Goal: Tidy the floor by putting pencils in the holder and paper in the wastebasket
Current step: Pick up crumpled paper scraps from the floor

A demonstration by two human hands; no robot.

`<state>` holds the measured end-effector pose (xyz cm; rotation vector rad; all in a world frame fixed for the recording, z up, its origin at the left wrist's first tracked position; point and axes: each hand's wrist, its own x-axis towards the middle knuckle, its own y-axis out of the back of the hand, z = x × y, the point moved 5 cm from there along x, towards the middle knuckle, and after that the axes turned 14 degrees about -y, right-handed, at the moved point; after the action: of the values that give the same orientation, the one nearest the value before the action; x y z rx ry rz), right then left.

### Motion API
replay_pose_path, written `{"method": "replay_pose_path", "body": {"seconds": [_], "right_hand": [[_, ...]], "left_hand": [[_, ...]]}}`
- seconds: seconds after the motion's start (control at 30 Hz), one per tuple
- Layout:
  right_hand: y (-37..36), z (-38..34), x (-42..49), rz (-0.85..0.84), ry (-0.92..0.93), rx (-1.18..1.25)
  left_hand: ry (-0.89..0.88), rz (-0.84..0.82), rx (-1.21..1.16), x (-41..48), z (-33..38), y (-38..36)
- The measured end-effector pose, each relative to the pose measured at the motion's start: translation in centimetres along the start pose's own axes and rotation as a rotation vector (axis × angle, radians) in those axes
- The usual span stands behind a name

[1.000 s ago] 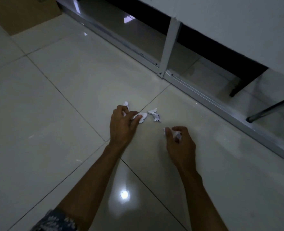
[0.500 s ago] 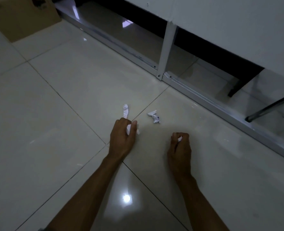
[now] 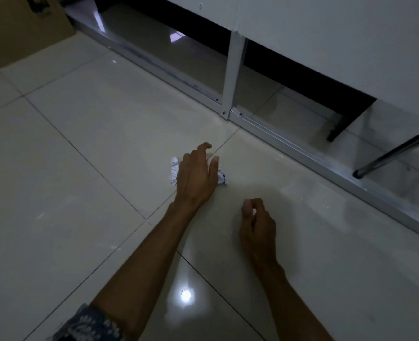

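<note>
My left hand [image 3: 195,174] reaches forward low over the glossy tile floor with thumb and index finger apart. It sits between two crumpled white paper scraps. One twisted scrap [image 3: 173,171] lies just left of the hand, and a second scrap [image 3: 222,178] lies against its thumb side. The underside of that palm is hidden. Nearer to me, my right hand [image 3: 257,227] is curled, and a bit of white paper scrap [image 3: 254,212] shows between its thumb and fingers. No pencil, holder or wastebasket shows in this view.
A cardboard box [image 3: 19,28] stands at the far left. A metal floor rail [image 3: 277,135] runs diagonally behind the hands, with a white upright post [image 3: 233,75] under a white panel [image 3: 326,33]. A dark metal tube [image 3: 395,151] slants at the right.
My left hand has moved forward from the scrap it pinched and now lies spread between the two far scraps. My right hand has stayed curled around its paper.
</note>
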<state>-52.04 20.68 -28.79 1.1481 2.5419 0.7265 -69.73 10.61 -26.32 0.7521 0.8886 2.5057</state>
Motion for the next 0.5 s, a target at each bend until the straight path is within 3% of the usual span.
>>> {"method": "replay_pose_path", "body": {"seconds": [0.2,0.37,0.5], "right_hand": [[-0.1,0.2,0.7,-0.034,-0.184,0.101],[-1.9,-2.2,3.0,-0.105,-0.152,0.091],[-5.2,-5.2,6.3,-0.187,-0.071,-0.123]], "left_hand": [[0.174,0.173,0.329,-3.7,-3.3,2.7],[0.189,0.054,0.374,-5.5,-5.5,2.7],[0.144,0.034,0.327,-5.6,-5.3,3.6]]}}
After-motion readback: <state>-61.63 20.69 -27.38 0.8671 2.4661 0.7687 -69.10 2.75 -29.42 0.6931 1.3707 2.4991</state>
